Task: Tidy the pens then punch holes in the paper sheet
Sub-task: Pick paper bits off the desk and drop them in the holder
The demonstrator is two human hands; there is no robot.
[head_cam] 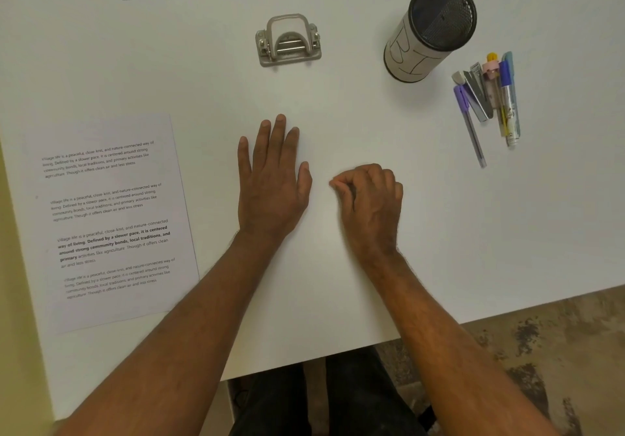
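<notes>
Both hands rest on the table [338,104], holding nothing.
My left hand [270,185] lies flat, fingers straight; my right hand [370,195] is curled closed, near the front edge.

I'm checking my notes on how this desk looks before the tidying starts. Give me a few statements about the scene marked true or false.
1. The pens lie loose on the table beside the mesh pen holder. True.
2. The left hand grips the hole punch. False: it rests flat on the table, apart from the punch.
3. The paper sheet lies left of both hands. True.
4. The right hand holds a pen. False: its fingers are curled and hold nothing.
</notes>
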